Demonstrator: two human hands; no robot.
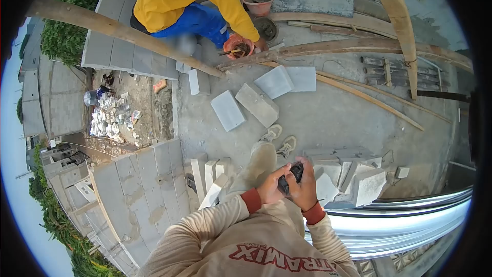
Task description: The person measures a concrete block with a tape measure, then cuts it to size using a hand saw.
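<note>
Concrete floor [328, 118], scattered blocks [227, 111], poles [113, 30]

Beige shirt [241, 249], red lettering [279, 257].
Rust-red cuffs [251, 200] just behind the fingers [293, 184], striped sleeves [207, 225] farther back; beige trousers [257, 166], pale shoes [273, 132] beyond the fingers.

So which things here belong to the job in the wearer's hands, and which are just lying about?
In the job: dark object, held between left hand and right hand.

Apparently lying about: loose blocks, wooden strips, broken slabs.
</note>
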